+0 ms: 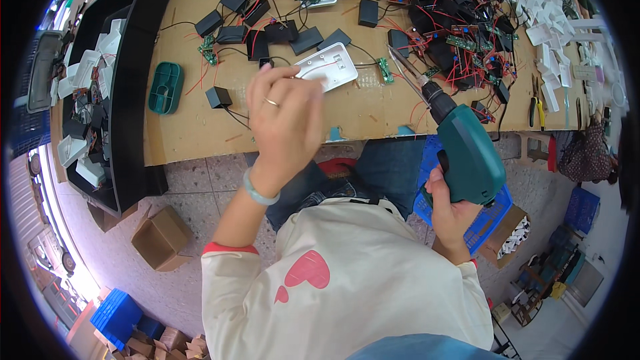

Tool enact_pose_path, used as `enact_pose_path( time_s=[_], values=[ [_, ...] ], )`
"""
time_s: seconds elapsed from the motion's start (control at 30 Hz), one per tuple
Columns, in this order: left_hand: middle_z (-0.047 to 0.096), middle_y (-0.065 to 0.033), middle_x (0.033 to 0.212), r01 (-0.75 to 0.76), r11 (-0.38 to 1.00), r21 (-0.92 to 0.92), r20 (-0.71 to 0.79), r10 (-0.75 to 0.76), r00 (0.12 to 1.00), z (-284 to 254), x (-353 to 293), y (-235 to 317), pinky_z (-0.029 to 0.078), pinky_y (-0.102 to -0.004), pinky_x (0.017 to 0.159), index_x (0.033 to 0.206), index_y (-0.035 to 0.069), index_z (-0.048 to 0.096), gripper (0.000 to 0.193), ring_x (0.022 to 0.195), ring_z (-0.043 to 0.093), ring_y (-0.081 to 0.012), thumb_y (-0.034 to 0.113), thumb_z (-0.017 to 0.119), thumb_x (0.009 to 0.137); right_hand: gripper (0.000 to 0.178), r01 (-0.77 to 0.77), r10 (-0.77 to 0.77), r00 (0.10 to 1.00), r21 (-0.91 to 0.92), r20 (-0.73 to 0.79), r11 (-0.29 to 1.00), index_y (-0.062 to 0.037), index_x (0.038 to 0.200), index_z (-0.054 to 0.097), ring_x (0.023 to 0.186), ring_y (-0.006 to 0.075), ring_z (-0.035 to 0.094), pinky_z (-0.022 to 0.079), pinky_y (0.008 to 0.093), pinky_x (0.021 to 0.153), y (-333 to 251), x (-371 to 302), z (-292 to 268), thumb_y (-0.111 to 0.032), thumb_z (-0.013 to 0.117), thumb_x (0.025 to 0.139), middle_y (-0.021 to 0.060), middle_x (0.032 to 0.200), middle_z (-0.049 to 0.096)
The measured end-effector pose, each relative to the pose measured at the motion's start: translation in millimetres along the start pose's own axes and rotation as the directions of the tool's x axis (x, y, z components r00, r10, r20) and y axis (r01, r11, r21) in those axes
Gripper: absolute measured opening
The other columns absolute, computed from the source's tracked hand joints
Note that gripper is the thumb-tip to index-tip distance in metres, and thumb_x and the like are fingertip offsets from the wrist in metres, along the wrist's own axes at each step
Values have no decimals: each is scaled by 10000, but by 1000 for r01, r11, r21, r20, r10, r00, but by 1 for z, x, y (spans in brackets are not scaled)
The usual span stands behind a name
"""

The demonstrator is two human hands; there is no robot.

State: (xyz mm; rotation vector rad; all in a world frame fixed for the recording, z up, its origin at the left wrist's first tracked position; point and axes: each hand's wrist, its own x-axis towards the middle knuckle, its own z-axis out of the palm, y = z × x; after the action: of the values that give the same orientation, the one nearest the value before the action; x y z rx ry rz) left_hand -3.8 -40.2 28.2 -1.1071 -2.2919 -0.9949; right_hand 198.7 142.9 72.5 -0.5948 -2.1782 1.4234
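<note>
Drill (475, 153) sits clamped in right hand (451, 210); left hand (283, 119) curls near white casing (339, 70), its grip indeterminable.

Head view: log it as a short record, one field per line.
Right hand: gripping a green drill
Left hand: beside a white casing; contact unclear
Table: brown surface, strewn with black boxes and circuit boards
Left side: small green tray near a black bin holding white pieces
Right side: yellow-handled pliers
</note>
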Motion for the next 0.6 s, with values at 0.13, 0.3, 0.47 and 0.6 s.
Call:
enact_pose_path(
  time_s=[0.13, 0.3, 0.47, 0.6],
  values=[
    [652, -46, 929, 186, 978, 94, -82, -179, 980, 16, 8, 3, 370, -497, 1039, 986, 86, 740, 193, 993, 584, -248, 84, 736, 793, 288, -1, 1, 1000, -14, 29, 1000, 43, 1188, 604, 667, 88, 586, 501, 237, 594, 2, 0, -2, 37, 656, 905, 70, 888, 650],
    [647, -53, 981, 167, 964, 209, -42, -161, 986, 27, 2, 16, 337, -506, 1042, 980, 108, 751, 190, 1034, 569, -263, 90, 747, 791, 299, 16, -8, 994, -65, 111, 998, 43, 1190, 613, 677, 83, 589, 501, 235, 598, 5, -4, -7, 47, 668, 896, 61, 905, 657],
    [624, -62, 1280, 237, 959, 155, -176, -209, 962, 33, -2, 19, 331, -509, 1030, 918, 130, 761, 141, 1247, 501, -347, 101, 756, 780, 322, -18, 28, 984, -57, 177, 998, 22, 1208, 624, 712, 73, 589, 494, 227, 613, 12, -7, -8, 39, 686, 893, 55, 937, 665],
    [643, -46, 1320, 293, 948, 122, -101, -282, 954, 41, -8, 24, 333, -474, 1016, 906, 144, 785, 124, 1258, 509, -342, 111, 784, 787, 307, -16, 31, 972, -69, 232, 997, 20, 1198, 635, 743, 76, 596, 489, 227, 640, 9, -6, -9, 38, 685, 895, 57, 961, 671]
  ],
)
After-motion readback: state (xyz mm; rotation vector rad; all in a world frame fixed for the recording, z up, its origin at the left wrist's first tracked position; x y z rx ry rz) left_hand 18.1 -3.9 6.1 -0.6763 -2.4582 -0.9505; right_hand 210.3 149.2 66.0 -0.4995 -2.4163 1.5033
